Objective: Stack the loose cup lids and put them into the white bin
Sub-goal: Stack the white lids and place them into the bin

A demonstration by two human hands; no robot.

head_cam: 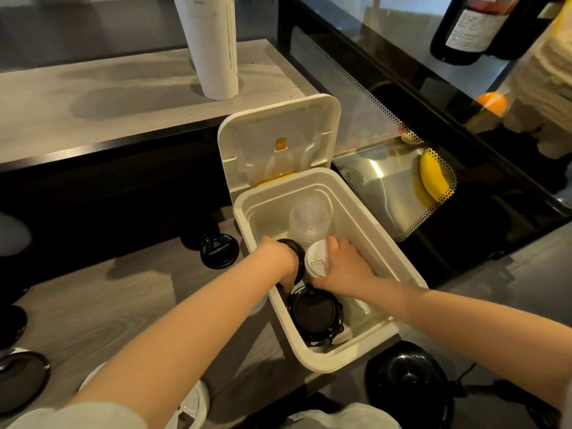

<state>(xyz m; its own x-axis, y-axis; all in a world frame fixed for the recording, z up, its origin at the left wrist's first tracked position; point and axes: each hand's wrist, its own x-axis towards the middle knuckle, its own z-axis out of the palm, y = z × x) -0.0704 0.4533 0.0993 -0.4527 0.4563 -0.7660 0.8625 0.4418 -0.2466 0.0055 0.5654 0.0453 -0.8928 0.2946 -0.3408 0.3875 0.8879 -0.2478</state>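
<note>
The white bin (pixel 399 261) stands open on the counter, its hinged lid (pixel 278 131) tipped back. Both my hands reach inside it. My left hand (pixel 280 261) grips a stack of black lids (pixel 294 247) lying on its side. Beside it my right hand (pixel 343 264) holds a stack of white lids (pixel 317 258), also on its side. A clear domed lid stack (pixel 309 219) lies at the bin's far end. Black lids (pixel 315 314) sit at the near end.
Loose black lids (pixel 218 250) lie on the counter left of the bin, with more black lids (pixel 21 377) and white lids (pixel 192 407) at the lower left. A tall white cup stack (pixel 213 44) stands on the raised shelf. A glass display case (pixel 402 168) is on the right.
</note>
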